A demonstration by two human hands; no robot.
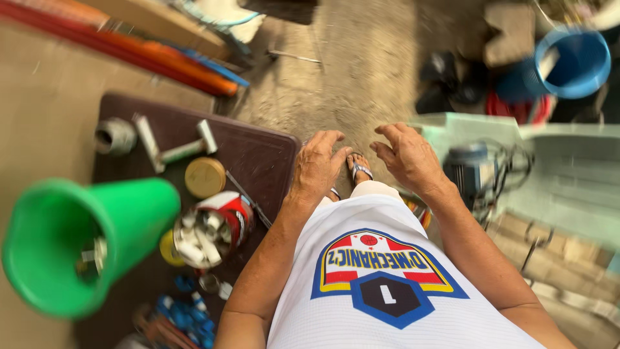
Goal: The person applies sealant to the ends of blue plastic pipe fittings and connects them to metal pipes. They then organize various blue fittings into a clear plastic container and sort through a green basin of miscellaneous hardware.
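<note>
While both hands hang empty over the knees, I log: left hand loosely curled, right hand relaxed, fingers bent, grasping nothing. Nearest item is the open can of white fittings on the dark board, just left. It lies tipped, long axis diagonal, mouth facing lower left; best gripped around its wall.

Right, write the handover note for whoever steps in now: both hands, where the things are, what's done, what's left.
Left hand: empty, fingers loosely curled, hanging over the edge of the dark brown table.
Right hand: empty, open, in the air above the sandalled foot.
On the table: open can of white fittings, round yellow lid, white pipe piece, grey coupling, green bucket on its side.
Done: nothing in hand.
Left: every part lies untouched.
</note>
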